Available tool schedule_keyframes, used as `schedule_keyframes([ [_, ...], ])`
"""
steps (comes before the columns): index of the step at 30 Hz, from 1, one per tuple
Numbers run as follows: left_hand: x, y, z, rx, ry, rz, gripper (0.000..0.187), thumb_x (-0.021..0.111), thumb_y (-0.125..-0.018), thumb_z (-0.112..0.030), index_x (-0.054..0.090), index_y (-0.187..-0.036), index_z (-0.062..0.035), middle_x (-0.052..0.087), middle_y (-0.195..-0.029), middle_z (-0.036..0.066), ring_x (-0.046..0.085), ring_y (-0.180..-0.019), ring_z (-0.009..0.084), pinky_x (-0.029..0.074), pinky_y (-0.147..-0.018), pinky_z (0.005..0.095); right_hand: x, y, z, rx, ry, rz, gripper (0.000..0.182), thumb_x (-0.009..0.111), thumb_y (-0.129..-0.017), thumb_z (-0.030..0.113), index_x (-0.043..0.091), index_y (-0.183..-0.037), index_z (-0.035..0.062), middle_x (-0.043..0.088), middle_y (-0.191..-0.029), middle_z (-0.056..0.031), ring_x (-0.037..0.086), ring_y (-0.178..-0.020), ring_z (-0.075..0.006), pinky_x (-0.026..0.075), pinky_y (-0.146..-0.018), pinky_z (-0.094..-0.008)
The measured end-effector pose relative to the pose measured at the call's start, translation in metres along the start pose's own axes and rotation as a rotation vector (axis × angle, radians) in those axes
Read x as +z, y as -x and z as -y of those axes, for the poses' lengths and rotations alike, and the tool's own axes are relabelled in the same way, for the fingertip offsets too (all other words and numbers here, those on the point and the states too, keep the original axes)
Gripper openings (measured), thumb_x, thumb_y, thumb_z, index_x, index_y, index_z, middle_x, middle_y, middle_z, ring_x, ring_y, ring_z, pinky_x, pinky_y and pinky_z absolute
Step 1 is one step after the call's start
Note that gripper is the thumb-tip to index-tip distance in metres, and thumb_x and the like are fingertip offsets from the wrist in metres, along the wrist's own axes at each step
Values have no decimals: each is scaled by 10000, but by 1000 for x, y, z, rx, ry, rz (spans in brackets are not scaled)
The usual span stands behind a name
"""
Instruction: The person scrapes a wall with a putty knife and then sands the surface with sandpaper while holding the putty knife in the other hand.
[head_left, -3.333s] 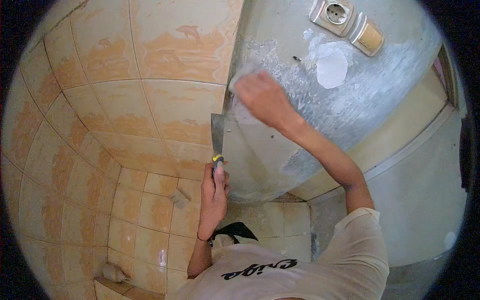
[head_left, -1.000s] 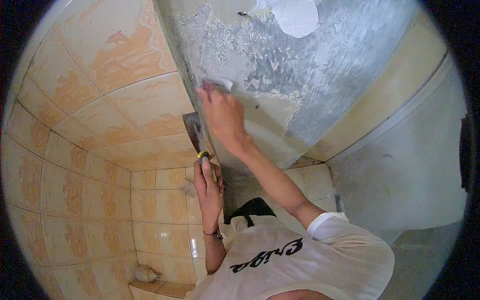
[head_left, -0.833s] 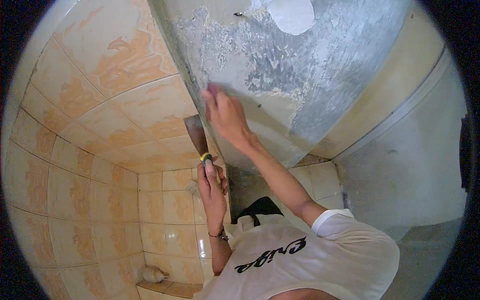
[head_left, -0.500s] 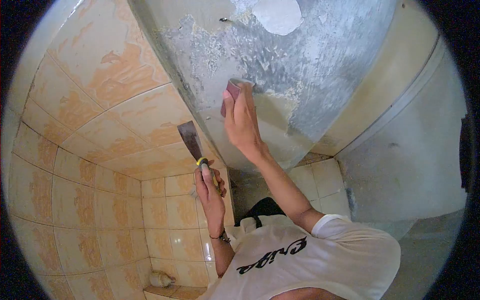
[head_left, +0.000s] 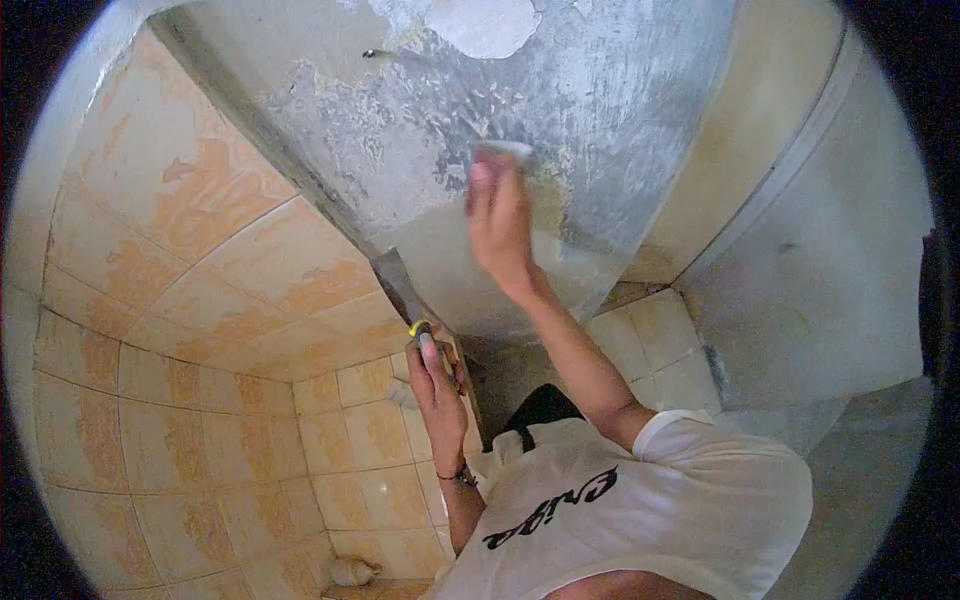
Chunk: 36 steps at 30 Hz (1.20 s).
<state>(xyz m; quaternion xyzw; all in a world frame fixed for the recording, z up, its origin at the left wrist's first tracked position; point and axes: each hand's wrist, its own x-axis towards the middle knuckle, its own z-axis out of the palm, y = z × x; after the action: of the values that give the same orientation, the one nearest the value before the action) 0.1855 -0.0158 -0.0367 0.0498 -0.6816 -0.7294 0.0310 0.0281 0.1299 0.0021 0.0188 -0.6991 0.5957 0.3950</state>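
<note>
In the head view, my left hand point(head_left: 436, 398) is wrapped round the handle of a putty knife point(head_left: 400, 286). Its flat metal blade points up and away, beside the edge of the tiled wall. My right hand point(head_left: 503, 235) is closed on a folded piece of sandpaper point(head_left: 492, 158), pressed to the patchy grey wall point(head_left: 400, 150). Motion blurs the fingertips and the sandpaper. Around them the wall surface shows flaking, rough spots and a smoother area below.
Orange-and-cream tiles point(head_left: 230, 260) cover the wall on the left. A round white patch point(head_left: 485, 25) and a small dark fixing point(head_left: 370, 53) are on the grey wall. Pale floor tiles point(head_left: 655, 335) lie beneath, and a rounded pale object point(head_left: 352, 571) sits at the lower left.
My right hand has shifted a little up and right across the wall with the sandpaper. The whole view has tilted, and my left hand still holds the putty knife.
</note>
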Motion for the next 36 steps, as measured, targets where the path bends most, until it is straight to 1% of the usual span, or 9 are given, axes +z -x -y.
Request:
schedule_keyframes([
  [5, -4, -6, 8, 7, 47, 3, 382, 406, -1104, -404, 514, -1293, -90, 493, -871, -14, 454, -658, 53, 366, -529, 213, -29, -7, -11, -294, 310, -12, 267, 479, -1064, 198, 557, -1109, -53, 620, -1007, -256, 621, -925, -414, 488, -811, -481],
  [7, 0, -10, 6, 14, 63, 19, 357, 386, -1113, -390, 506, -1263, -89, 487, -875, -5, 453, -650, 57, 360, -523, 215, -57, -18, 11, 90, 91, -108, 347, 444, -1085, 252, 561, -1108, -74, 627, -1009, -258, 628, -948, -408, 486, -835, -477],
  [13, 11, -12, 2, 12, 107, 85, 382, 386, -1109, -412, 503, -1269, -86, 481, -853, -13, 450, -639, 52, 357, -510, 205, -90, -34, -41, -176, 284, -128, 447, 492, -1071, 366, 568, -1191, -58, 660, -976, -215, 624, -860, -325, 493, -805, -446],
  [15, 17, -10, 3, -3, 79, 70, 412, 389, -1105, -426, 498, -1295, -76, 478, -842, -15, 450, -632, 50, 351, -504, 198, -103, -39, -21, 138, 135, -295, 425, 474, -1075, 321, 559, -1211, -73, 652, -1047, -254, 631, -957, -400, 486, -871, -475],
  [19, 25, -10, 0, -6, 53, 106, 426, 385, -1106, -422, 494, -1316, -68, 478, -843, -14, 450, -632, 50, 355, -503, 202, -85, -35, -37, -398, 487, -161, 355, 479, -1076, 281, 567, -1186, -44, 655, -951, -216, 631, -856, -339, 498, -803, -451],
  [23, 25, -8, 1, -7, 73, 131, 433, 389, -1103, -426, 495, -1314, -63, 477, -846, -13, 448, -628, 51, 360, -505, 209, -97, -38, -23, 142, 84, -231, 286, 510, -1056, 227, 571, -1133, -43, 633, -1065, -228, 602, -999, -375, 456, -888, -485],
  [29, 16, -9, 1, -2, 95, 95, 427, 390, -1102, -427, 494, -1318, -73, 487, -855, -13, 443, -628, 51, 359, -515, 205, -67, -31, -27, -417, 415, -111, 286, 487, -1066, 254, 522, -969, -13, 583, -935, -211, 570, -876, -347, 426, -785, -460],
  [31, 12, -10, -2, -5, 92, 70, 423, 387, -1102, -423, 494, -1320, -77, 489, -858, -13, 443, -630, 51, 358, -518, 205, -68, -35, -8, 114, -31, -250, 237, 506, -1047, 212, 535, -977, -12, 590, -934, -211, 561, -886, -393, 424, -801, -477],
  [36, 3, -18, 0, 10, 106, 65, 414, 382, -1103, -419, 497, -1323, -88, 493, -862, -14, 450, -643, 49, 353, -528, 204, -62, -42, -20, -433, 355, -178, 301, 462, -1077, 247, 573, -1044, -32, 619, -954, -219, 582, -918, -346, 435, -818, -472],
])
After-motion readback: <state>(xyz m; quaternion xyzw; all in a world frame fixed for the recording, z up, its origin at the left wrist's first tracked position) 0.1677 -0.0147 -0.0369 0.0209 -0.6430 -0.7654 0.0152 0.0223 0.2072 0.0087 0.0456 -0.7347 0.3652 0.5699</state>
